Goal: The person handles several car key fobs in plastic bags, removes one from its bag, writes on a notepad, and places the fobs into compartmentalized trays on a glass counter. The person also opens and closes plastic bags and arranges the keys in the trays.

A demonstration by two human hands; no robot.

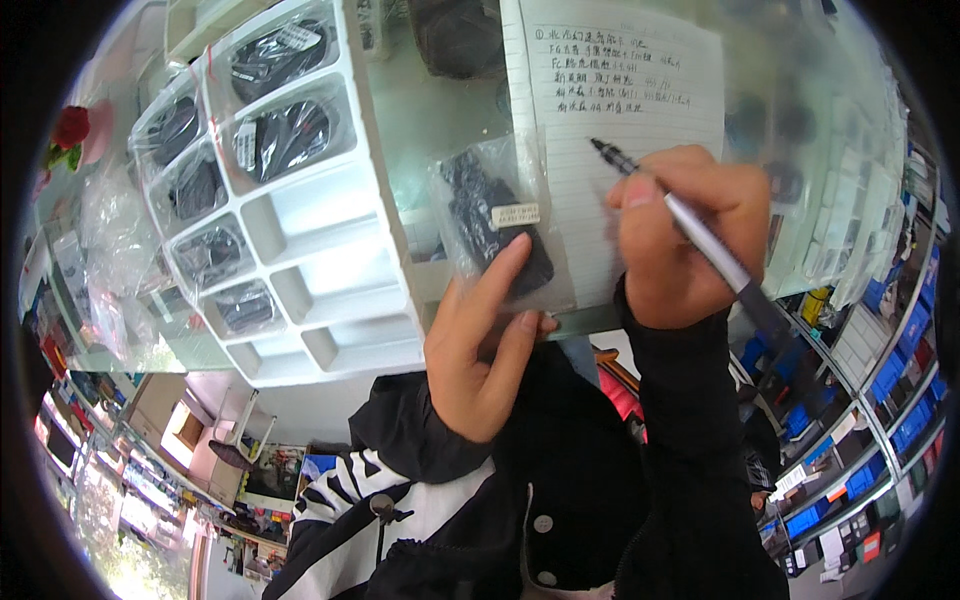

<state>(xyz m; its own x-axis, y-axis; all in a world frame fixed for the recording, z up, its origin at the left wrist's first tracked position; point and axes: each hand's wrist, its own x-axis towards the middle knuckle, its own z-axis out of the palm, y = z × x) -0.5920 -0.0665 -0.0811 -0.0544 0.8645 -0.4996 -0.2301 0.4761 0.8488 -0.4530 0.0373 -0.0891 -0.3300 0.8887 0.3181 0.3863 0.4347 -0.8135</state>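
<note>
A silver and black pen (701, 238) is gripped in my right hand (686, 232), its tip over a lined paper sheet (637, 135) that bears several rows of handwriting near its top. With its index finger, my left hand (480, 352) presses on a clear plastic bag (499, 225) at the sheet's left edge. Dark items and a small printed label lie inside the bag. To the left stands a white compartment tray (401, 247). Its top and left compartments hold bagged black items (289, 139), and several others show bare white floors.
All this rests on a glass counter (412, 150). A dark object (457, 37) shows beyond the tray. Crumpled clear plastic (120, 240) and a red artificial flower (71, 126) are at the left. Shelves with blue bins (885, 375) stand at the right.
</note>
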